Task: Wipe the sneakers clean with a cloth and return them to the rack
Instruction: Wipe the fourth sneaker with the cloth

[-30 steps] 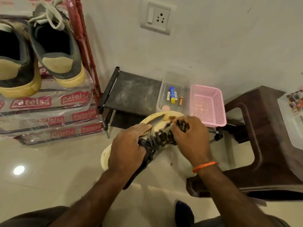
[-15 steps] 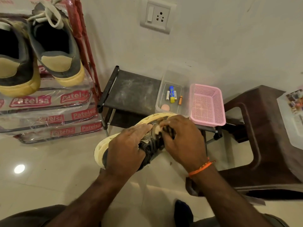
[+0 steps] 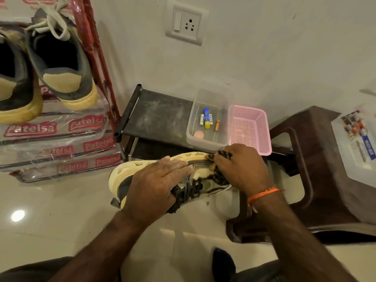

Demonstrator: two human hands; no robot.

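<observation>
Above the floor, the left hand (image 3: 156, 184) grips the sneaker (image 3: 130, 176) steady. The right hand (image 3: 240, 169) pinches the cloth (image 3: 220, 177); rub firmly along the sole.

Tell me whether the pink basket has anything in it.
No: the pink basket shows only its bare mesh floor, while the batteries lie in the clear plastic tub beside it.

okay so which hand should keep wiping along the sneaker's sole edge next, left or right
Right, probably. The right hand already pinches the cloth against the sole of the sneaker, while the left hand grips the sneaker to steady it.
</observation>
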